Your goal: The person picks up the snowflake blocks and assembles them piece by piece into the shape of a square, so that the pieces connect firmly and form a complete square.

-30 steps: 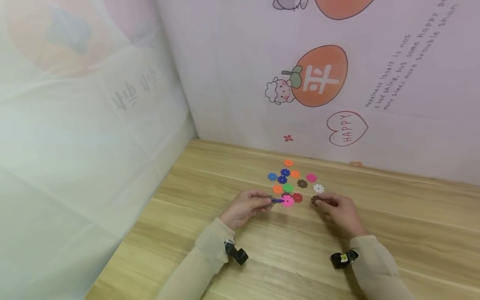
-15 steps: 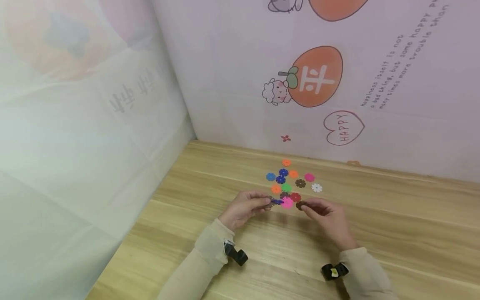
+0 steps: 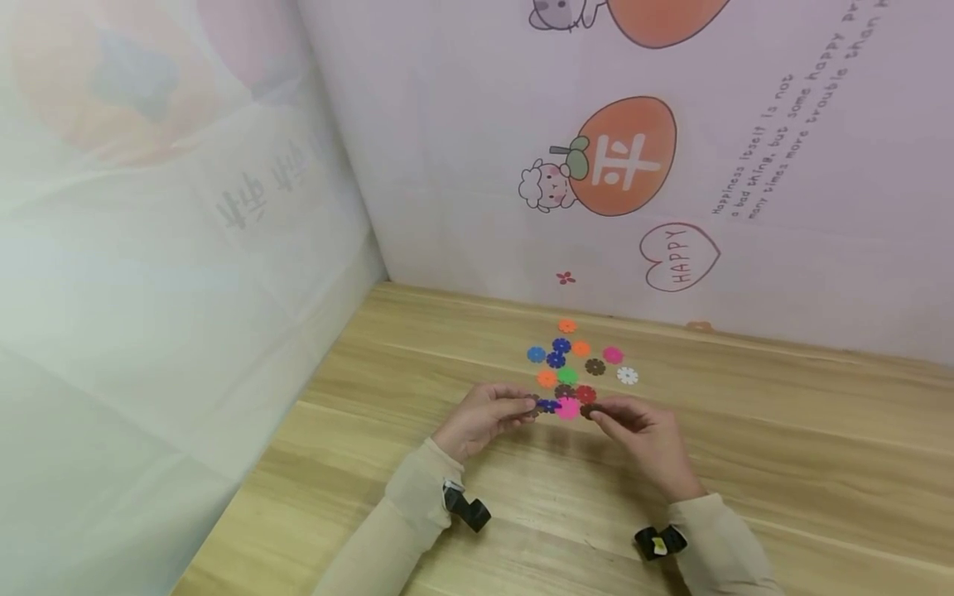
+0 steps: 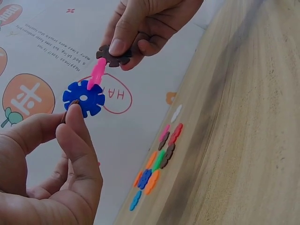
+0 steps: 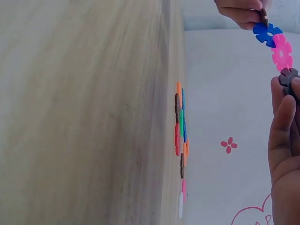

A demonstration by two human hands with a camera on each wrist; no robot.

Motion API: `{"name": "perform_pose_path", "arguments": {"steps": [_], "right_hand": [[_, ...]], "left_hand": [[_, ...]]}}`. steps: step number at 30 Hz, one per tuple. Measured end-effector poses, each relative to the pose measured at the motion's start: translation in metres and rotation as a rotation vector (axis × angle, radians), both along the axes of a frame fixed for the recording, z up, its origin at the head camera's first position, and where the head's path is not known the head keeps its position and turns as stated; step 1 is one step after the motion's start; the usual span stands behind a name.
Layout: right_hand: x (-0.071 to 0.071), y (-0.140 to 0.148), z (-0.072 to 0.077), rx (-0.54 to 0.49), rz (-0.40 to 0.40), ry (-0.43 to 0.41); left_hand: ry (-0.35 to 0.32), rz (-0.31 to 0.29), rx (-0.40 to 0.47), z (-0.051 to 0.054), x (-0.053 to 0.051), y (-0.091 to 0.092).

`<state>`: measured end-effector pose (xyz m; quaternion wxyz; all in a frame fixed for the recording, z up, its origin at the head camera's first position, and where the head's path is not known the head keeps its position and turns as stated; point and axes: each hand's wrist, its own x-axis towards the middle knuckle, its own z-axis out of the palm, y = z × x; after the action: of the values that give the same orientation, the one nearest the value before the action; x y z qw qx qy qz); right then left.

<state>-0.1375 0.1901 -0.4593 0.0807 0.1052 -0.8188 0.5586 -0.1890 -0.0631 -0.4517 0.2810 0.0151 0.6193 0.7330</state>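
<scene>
My left hand [image 3: 484, 418] pinches a brown notched interlocking disc [image 5: 264, 18], mostly hidden by the fingers. Slotted into it is a blue disc [image 4: 95, 98], which in turn joins a pink disc [image 4: 97, 73], making a short chain held above the table. My right hand [image 3: 652, 439] pinches another brown disc [image 4: 112, 56] between thumb and fingers. That disc meets the pink disc's free edge in both wrist views; how deep the notches sit in each other I cannot tell.
Several loose discs lie grouped on the wooden table [image 3: 537, 530] beyond the hands, among them a white disc [image 3: 633, 377], a red disc [image 3: 586, 395] and a green disc [image 3: 568, 376]. A printed sheet [image 3: 462, 165] hangs behind, and another sheet [image 3: 149, 331] stands at the left.
My right hand has moved left with its brown disc, from apart to the pink disc's edge. My left hand keeps its hold on the chain almost in place.
</scene>
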Motion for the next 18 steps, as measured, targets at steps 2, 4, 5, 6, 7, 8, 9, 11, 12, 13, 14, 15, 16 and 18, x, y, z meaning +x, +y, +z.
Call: {"name": "perform_pose_path", "arguments": {"steps": [2, 4, 5, 6, 7, 8, 9, 11, 12, 13, 14, 15, 16, 18], "right_hand": [[-0.0003, -0.0004, -0.0001, 0.003, -0.002, 0.004], [-0.0006, -0.0009, 0.0, 0.003, -0.001, 0.008], [-0.0006, -0.001, 0.0001, 0.002, -0.001, 0.008], [-0.0006, -0.0011, 0.0001, -0.002, 0.0, 0.006], [-0.0004, -0.0011, 0.0001, -0.004, 0.002, 0.001], [-0.0002, -0.0011, 0.0001, -0.006, 0.002, -0.002], [0.0001, -0.0012, 0.0002, -0.01, 0.004, -0.007], [0.0013, -0.0013, -0.0001, -0.012, 0.002, -0.013], [0.002, -0.0016, 0.0, -0.013, 0.003, -0.015], [0.0025, -0.0019, 0.0001, -0.01, 0.003, -0.009], [0.0031, -0.0025, 0.0005, -0.008, 0.002, -0.004], [0.0035, -0.003, 0.001, -0.007, 0.003, 0.0], [0.004, -0.0035, 0.0016, -0.004, 0.001, 0.006], [0.0049, -0.0044, 0.0026, -0.005, 0.002, 0.012]], "left_hand": [[-0.002, 0.001, 0.002, -0.0004, -0.0003, -0.0003], [-0.002, 0.003, 0.003, -0.0006, -0.0004, -0.0005], [-0.002, 0.004, 0.002, -0.0006, -0.0004, -0.0006], [-0.003, 0.004, 0.003, -0.0005, -0.0004, -0.0007], [-0.004, 0.003, 0.004, -0.0006, -0.0004, -0.0007], [-0.004, 0.004, 0.005, -0.0006, -0.0004, -0.0008], [-0.004, 0.004, 0.006, -0.0007, -0.0004, -0.0009], [-0.005, 0.002, 0.006, -0.0017, 0.0001, -0.001], [-0.005, 0.001, 0.006, -0.0022, 0.0002, -0.0009], [-0.002, -0.002, 0.004, -0.0027, 0.0004, -0.0009], [0.0, -0.005, 0.003, -0.0029, 0.0005, -0.0008], [0.003, -0.009, 0.003, -0.0032, 0.0006, -0.0007], [0.006, -0.013, 0.004, -0.0034, 0.0006, -0.0006], [0.012, -0.02, 0.005, -0.0037, 0.0008, -0.0003]]}}
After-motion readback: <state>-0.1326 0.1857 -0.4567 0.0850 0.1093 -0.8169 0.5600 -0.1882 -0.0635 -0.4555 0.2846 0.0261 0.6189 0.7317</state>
